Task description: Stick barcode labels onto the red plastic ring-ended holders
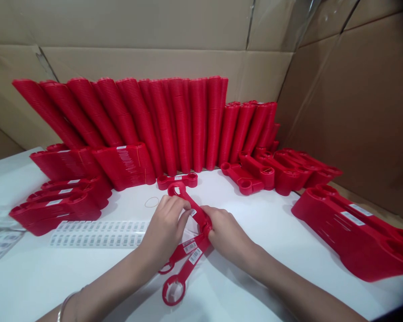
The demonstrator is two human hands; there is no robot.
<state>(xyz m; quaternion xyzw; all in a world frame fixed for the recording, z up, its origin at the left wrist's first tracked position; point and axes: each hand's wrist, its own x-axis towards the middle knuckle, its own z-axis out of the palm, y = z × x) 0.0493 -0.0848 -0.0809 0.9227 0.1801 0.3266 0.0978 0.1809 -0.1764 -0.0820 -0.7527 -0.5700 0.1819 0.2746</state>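
My right hand [226, 235] is closed round the ring ends of several flat red plastic pieces, fanned out above the table. The top piece [196, 209] points away from me, with a ring at its far end. Two lower pieces point toward me; the nearest piece [187, 269] carries a white barcode label [195, 255]. My left hand [164, 226] is pinched over the top piece, thumb and fingers at a small white label [193, 212]. Part of that label is hidden by the thumb. A sheet of barcode labels [97, 234] lies flat beside my left wrist.
Tall stacks of red pieces [177, 125] stand along the cardboard wall [137, 62]. Labelled bundles [124, 165] sit at the left, and a long bundle [349, 232] lies at the right. A rubber band [151, 202] rests on the white table [127, 277].
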